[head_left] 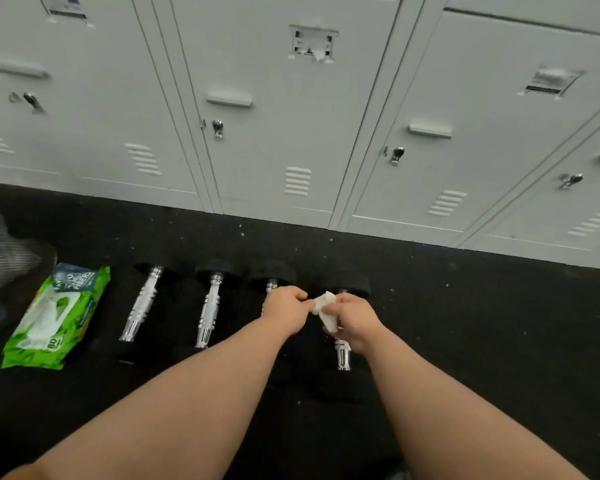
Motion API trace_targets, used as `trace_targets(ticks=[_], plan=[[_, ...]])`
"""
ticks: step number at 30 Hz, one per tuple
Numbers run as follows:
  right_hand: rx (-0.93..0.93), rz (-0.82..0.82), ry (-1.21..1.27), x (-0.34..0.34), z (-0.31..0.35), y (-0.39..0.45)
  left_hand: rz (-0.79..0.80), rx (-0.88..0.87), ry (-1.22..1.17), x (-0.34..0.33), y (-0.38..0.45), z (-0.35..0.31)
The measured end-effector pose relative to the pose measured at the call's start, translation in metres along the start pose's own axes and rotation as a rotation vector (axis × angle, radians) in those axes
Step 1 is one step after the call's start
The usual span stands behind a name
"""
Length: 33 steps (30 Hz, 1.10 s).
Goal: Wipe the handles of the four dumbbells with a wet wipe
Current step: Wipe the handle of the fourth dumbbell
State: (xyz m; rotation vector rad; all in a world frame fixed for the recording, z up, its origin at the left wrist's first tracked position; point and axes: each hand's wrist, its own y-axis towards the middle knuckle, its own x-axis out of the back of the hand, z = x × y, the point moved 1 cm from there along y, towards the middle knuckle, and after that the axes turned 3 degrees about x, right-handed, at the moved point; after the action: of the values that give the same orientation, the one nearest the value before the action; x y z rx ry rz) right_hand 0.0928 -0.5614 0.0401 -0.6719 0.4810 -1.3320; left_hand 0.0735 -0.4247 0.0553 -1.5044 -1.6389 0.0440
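Observation:
Several black dumbbells with chrome handles lie side by side on the black floor. The leftmost dumbbell [142, 304] and the second dumbbell [210, 308] are fully in view. My left hand [284, 308] covers most of the third dumbbell [272, 275]. Above the fourth dumbbell [343, 355] my right hand [355, 320] holds a crumpled white wet wipe [325, 311]. My left hand pinches the wipe's upper left edge. Both hands are together just above the handles.
A green pack of wet wipes [54, 317] lies on the floor left of the dumbbells. Grey metal lockers [291, 116] stand along the far edge of the floor. A dark blurred shape [0, 265] sits at the far left.

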Motion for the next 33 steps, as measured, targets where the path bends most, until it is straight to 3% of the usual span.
trace_targets(ticks=[4, 9, 20, 27, 30, 33], plan=[[-0.008, -0.401, -0.22, 0.039, -0.009, -0.002, 0.111, 0.009, 0.03, -0.028, -0.008, 0.005], [-0.042, -0.561, -0.295, 0.042, -0.018, -0.006, 0.291, -0.042, 0.066, -0.058, -0.019, 0.031], [0.026, -0.564, -0.495, -0.008, 0.0, -0.035, 0.203, -0.183, 0.124, 0.0, -0.013, 0.019], [-0.064, -0.555, -0.526, 0.051, -0.03, 0.012, 0.2, -0.153, 0.111, -0.062, 0.003, -0.003], [0.013, -0.477, -0.553, 0.058, -0.032, 0.045, 0.158, -0.115, 0.108, -0.088, 0.015, -0.014], [0.124, -0.353, -0.429, 0.046, -0.036, 0.061, 0.126, -0.165, 0.254, -0.106, 0.018, -0.014]])
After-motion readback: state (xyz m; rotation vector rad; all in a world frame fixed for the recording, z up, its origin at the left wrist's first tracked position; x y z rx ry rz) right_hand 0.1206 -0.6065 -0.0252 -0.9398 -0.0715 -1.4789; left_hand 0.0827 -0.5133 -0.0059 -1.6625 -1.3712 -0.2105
